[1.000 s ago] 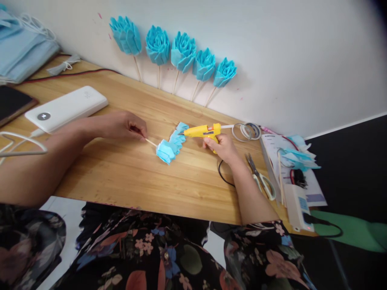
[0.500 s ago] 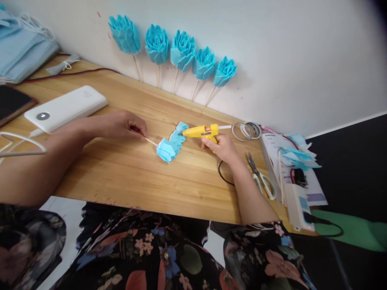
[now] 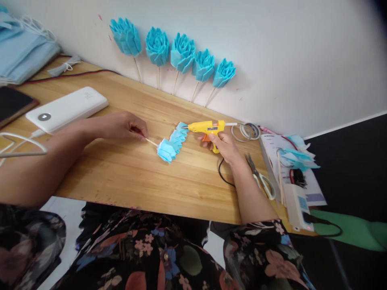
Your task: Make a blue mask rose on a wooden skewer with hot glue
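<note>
My left hand pinches a thin wooden stick. At the stick's far end a small light-blue rolled flower rests on the wooden table. A pleated blue strip trails from the roll toward the upper right. My right hand is wrapped round the handle of a yellow glue gun. Its nozzle points left, at the upper end of the strip; whether it touches cannot be told. A white glue stick pokes out of the gun's back.
Several blue flowers on sticks lean against the wall. A white power bank lies left, beside a phone. Tape rolls, scissors, papers and a power strip are at right. Folded blue masks sit back left.
My right hand has tilted the glue gun more level, and its nozzle has shifted slightly up and right along the strip. My left hand has hardly moved.
</note>
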The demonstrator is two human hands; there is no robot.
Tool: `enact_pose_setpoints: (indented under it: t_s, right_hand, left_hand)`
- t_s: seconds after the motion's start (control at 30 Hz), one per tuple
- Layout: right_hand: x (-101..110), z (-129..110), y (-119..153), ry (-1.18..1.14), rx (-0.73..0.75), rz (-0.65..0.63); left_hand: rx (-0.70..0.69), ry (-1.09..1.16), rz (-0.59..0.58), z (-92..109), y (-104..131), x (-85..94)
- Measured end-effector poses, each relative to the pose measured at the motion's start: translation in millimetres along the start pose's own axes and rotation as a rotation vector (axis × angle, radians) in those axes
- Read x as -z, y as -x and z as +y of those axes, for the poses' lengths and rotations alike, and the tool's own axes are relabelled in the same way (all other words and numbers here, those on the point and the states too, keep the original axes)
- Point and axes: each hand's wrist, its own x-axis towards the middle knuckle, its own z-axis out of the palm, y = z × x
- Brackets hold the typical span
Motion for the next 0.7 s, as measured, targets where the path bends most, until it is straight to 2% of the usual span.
enact_pose_setpoints:
  t_s: [0.13,0.33,0.7]
  right_hand:
    - [2,-1,1,0.049,-0.001,-0.020]
    - [0,-2,1,0.091,-0.009,0.016]
    - [0,10,0,0.176,0.008,0.081]
  left_hand:
    - [0.013,0.003,-0.016,-3,0,0.0]
    - [0.012,-0.008,-0.009,-2,0,-0.1]
    - [0.017,0.003,0.006,3,0,-0.3]
